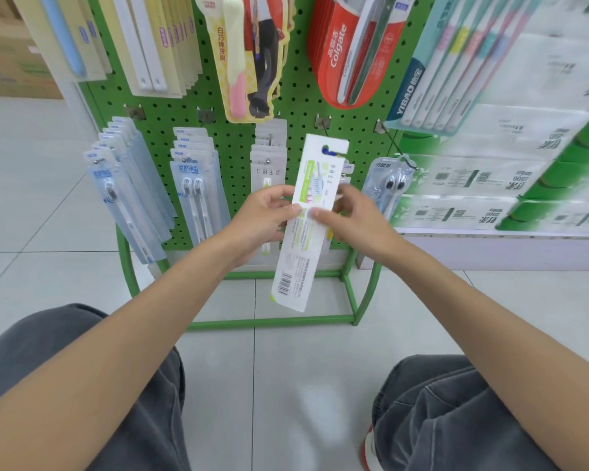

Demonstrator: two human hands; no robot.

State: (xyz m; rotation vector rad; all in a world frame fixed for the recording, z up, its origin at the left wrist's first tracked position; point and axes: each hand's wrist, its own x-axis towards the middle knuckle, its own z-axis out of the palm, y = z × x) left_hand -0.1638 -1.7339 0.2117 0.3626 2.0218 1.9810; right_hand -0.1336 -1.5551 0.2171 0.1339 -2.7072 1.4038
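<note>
A long white toothbrush pack (300, 253) with green print and a barcode at its lower end is held upright, back side toward me, in front of a green pegboard rack (238, 130). My left hand (262, 219) grips the pack's left edge, thumb on the card. My right hand (354, 215) pinches its right edge, thumb on the front. The pack's hang hole sits near an empty hook (322, 125) on the board.
Rows of toothbrush packs hang on the rack: pale blue ones (126, 185) at left, a red Colgate pack (351, 45) above. Stacked white-and-green tissue packs (510, 185) fill the shelf at right. My knees in grey trousers (439, 416) are over a tiled floor.
</note>
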